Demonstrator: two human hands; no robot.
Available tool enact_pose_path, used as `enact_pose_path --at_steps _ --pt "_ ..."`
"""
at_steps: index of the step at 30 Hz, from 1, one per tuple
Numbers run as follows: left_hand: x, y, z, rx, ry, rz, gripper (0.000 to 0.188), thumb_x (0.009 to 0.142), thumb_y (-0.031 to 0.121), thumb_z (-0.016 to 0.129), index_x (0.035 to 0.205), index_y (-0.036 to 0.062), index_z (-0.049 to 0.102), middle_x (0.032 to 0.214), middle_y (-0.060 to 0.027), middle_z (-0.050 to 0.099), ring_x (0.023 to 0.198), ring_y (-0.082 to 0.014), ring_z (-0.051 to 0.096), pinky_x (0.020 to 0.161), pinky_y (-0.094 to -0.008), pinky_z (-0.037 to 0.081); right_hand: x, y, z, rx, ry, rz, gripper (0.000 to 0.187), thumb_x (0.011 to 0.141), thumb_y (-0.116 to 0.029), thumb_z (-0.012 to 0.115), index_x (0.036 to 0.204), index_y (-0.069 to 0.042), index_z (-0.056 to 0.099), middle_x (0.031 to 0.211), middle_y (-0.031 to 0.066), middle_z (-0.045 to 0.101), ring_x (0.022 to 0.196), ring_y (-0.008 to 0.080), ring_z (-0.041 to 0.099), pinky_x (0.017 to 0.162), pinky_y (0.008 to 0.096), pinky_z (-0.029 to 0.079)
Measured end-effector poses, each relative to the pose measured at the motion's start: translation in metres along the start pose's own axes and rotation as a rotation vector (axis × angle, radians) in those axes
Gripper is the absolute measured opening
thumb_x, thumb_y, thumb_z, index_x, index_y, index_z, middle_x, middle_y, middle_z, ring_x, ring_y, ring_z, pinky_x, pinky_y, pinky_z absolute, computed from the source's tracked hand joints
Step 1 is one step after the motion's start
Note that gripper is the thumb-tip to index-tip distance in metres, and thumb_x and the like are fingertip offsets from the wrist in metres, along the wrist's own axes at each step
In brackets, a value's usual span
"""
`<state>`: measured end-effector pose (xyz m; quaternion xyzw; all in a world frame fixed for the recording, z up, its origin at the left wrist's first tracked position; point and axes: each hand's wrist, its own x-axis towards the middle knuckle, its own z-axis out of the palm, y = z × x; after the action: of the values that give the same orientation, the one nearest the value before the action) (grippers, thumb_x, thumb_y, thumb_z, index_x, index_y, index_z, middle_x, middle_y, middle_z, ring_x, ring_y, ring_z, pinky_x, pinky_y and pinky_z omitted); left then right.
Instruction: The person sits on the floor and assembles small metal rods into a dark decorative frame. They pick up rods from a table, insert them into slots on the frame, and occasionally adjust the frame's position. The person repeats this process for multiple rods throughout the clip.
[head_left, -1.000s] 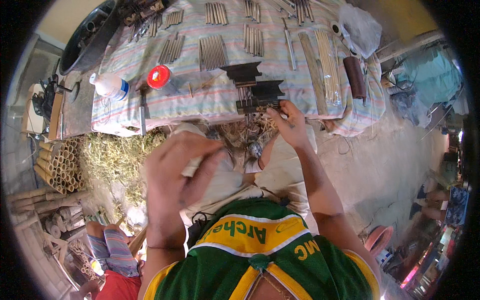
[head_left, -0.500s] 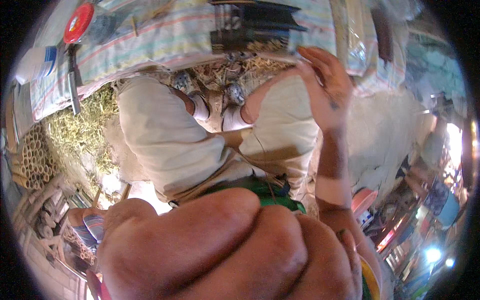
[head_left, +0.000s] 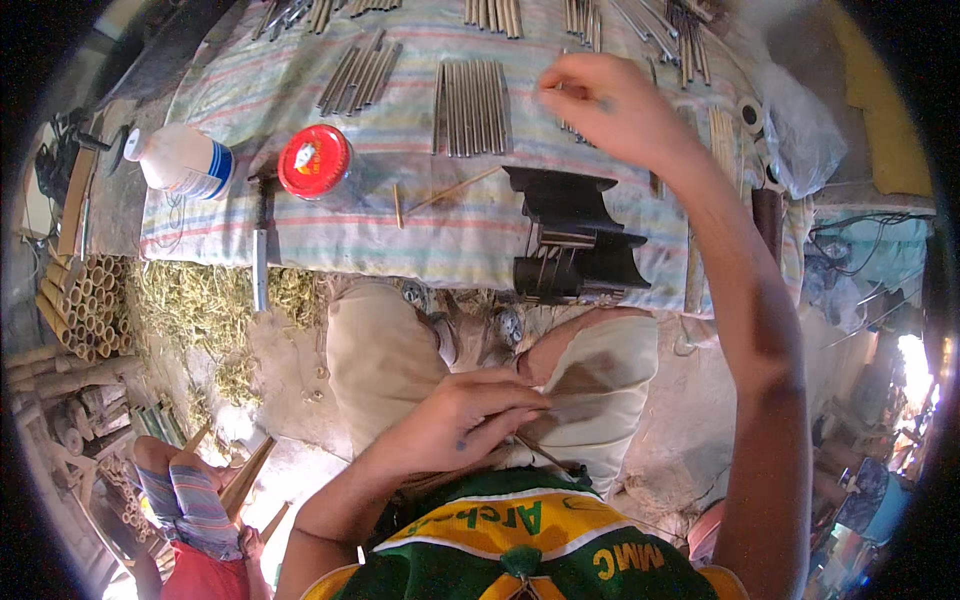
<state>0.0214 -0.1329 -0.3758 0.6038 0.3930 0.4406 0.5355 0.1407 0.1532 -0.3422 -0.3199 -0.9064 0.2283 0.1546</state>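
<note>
My right hand (head_left: pixel 605 105) reaches over the cloth-covered table (head_left: pixel 380 240), thumb and fingers pinched together beside a small row of thin grey rods (head_left: pixel 572 130). Whatever lies between those fingertips is too small to make out. Over my lap, my left hand (head_left: pixel 465 420) is closed, its fingers pressed against the thumb, and its contents are hidden. A black holder with curved sides (head_left: pixel 575 195) stands at the table's near edge, several thin rods lying across its lower part. Beyond it, a neat row of grey rods (head_left: pixel 472 110) lies side by side.
A red-lidded jar (head_left: pixel 315 162), a white bottle (head_left: pixel 185 165) and a long-handled tool (head_left: pixel 260 240) lie left on the table. More rod bundles (head_left: pixel 360 78) line its far side. Clear plastic (head_left: pixel 800 135) hangs right. Cut bamboo tubes (head_left: pixel 95 300) and another person (head_left: pixel 205 530) are at left.
My left hand has come down from close before the camera to my lap. My right hand has moved from near my right knee out over the table. The view now takes in more table.
</note>
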Motion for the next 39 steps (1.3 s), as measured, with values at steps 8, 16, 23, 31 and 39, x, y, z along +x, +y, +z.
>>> enact_pose_path --at_steps 8,16,23,31,39 --pt "-0.049 -0.026 -0.005 -0.183 0.252 -0.381 0.016 0.089 0.002 0.061 0.105 -0.0019 0.064 0.079 -0.0130 0.062 0.069 -0.0186 0.062 0.062 -0.0295 0.049 0.062 0.020 0.047 -0.406 -0.375 -0.289 0.022 0.079 -0.004 0.060 0.101 -0.007 0.062 0.097 0.0122 0.062 0.092 0.0305 0.062 0.077 0.0391 0.051" --pt "-0.038 -0.042 0.004 -0.320 0.375 -0.214 0.011 0.095 0.006 0.057 0.100 -0.0038 0.057 0.078 -0.0059 0.060 0.068 -0.0104 0.059 0.060 -0.0240 0.049 0.050 0.040 0.048 -0.780 -0.287 -0.735 0.026 0.082 -0.016 0.055 0.107 -0.014 0.059 0.104 0.0022 0.056 0.106 0.0210 0.055 0.081 0.0364 0.050" --pt "-0.033 -0.025 0.015 -0.488 0.515 -0.148 0.010 0.096 0.008 0.055 0.096 -0.0015 0.055 0.076 -0.0044 0.059 0.067 -0.0096 0.057 0.058 -0.0229 0.047 0.050 0.014 0.016 -0.622 0.084 -0.799 0.027 0.081 -0.011 0.055 0.107 -0.010 0.061 0.108 0.0075 0.060 0.103 0.0267 0.058 0.088 0.0392 0.048" --pt "-0.005 -0.002 0.005 -0.372 0.742 -0.029 0.016 0.094 0.015 0.060 0.094 -0.0011 0.056 0.077 -0.0036 0.058 0.063 -0.0096 0.055 0.053 -0.0257 0.047 -0.115 -0.055 -0.051 0.195 0.874 0.030 0.029 0.086 -0.018 0.070 0.108 0.000 0.062 0.098 0.0112 0.067 0.088 0.0185 0.063 0.080 0.0304 0.049" --pt "0.011 0.022 0.038 -0.373 0.684 -0.022 0.017 0.094 0.012 0.062 0.095 -0.0044 0.060 0.076 -0.0042 0.061 0.059 -0.0071 0.056 0.051 -0.0229 0.048 -0.261 -0.101 0.058 0.928 0.557 0.563 0.027 0.085 -0.013 0.071 0.106 0.002 0.063 0.089 0.0041 0.066 0.078 0.0093 0.059 0.071 0.0228 0.048"
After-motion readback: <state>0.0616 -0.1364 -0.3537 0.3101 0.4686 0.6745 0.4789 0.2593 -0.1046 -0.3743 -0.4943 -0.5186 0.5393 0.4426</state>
